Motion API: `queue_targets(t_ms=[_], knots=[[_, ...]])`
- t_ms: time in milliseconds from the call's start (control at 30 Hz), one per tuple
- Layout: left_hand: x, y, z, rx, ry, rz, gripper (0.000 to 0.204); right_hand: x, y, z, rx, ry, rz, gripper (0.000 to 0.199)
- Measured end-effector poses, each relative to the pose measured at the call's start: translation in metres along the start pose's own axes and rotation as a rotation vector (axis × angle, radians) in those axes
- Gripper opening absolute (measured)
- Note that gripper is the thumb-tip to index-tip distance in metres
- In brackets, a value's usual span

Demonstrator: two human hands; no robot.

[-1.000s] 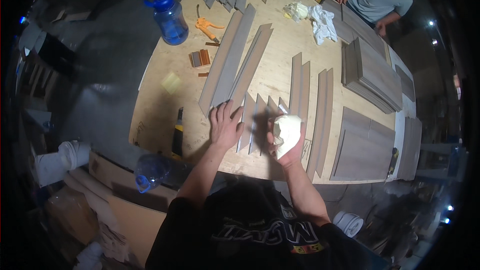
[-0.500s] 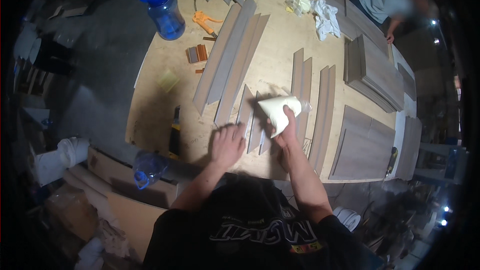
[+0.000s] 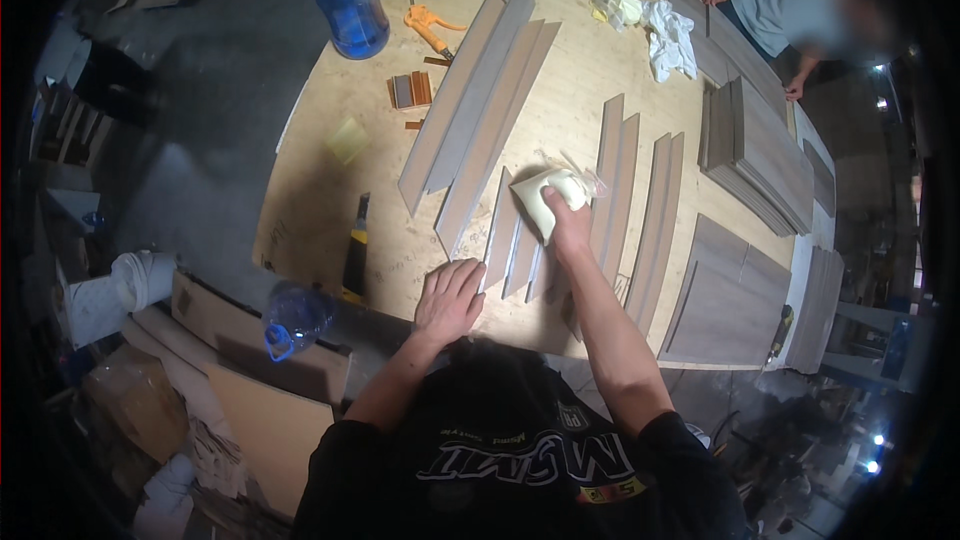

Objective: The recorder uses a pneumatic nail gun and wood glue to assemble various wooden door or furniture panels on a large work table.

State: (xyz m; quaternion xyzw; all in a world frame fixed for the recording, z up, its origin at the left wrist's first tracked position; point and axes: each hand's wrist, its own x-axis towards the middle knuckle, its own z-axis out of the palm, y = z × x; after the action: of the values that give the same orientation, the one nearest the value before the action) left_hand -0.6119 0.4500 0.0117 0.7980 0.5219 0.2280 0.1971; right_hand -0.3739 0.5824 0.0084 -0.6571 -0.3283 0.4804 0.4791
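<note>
left hand (image 3: 449, 300) spread flat on plywood table (image 3: 310, 200) | right hand (image 3: 568, 225) grips pale cloth (image 3: 545, 195) on grey strips (image 3: 510, 240) (fingertips hidden)

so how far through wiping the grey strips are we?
Can't tell which are finished. In hand: right hand presses a pale cloth on the short grey strips; left hand lies flat on the plywood table beside them. Long strips and stacked panels lie apart from both hands.

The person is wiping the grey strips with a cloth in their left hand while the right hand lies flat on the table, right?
Not quite: the hands are swapped. The head view shows the right hand pressing the cloth on the grey strips, and the left hand lying flat on the table.
</note>
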Motion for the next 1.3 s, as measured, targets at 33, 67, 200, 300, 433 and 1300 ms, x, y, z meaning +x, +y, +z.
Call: queue_targets(t_ms=[33, 67, 200, 300, 433, 1300], knots=[[-0.001, -0.001, 0.001, 0.018, 0.012, 0.023, 0.051, -0.001, -0.002, 0.004, -0.037, 0.013, 0.010, 0.047], [-0.001, -0.003, 0.001, 0.015, 0.011, 0.019, 0.051, -0.002, -0.005, 0.008, -0.074, 0.027, 0.020, 0.047], [0.001, -0.002, 0.003, -0.007, 0.026, 0.016, 0.052, -0.002, -0.002, 0.012, 0.012, 0.098, 0.011, 0.044], [0.001, -0.001, 0.002, -0.012, 0.036, 0.018, 0.052, -0.001, 0.001, 0.009, 0.043, 0.097, 0.008, 0.043], [0.000, -0.002, 0.003, -0.007, 0.048, 0.018, 0.050, -0.014, -0.003, 0.008, 0.043, 0.066, -0.010, 0.041], [0.000, -0.003, 0.005, -0.015, 0.106, -0.001, 0.050, -0.128, 0.015, -0.028, -0.286, -0.144, 0.080, 0.042]])
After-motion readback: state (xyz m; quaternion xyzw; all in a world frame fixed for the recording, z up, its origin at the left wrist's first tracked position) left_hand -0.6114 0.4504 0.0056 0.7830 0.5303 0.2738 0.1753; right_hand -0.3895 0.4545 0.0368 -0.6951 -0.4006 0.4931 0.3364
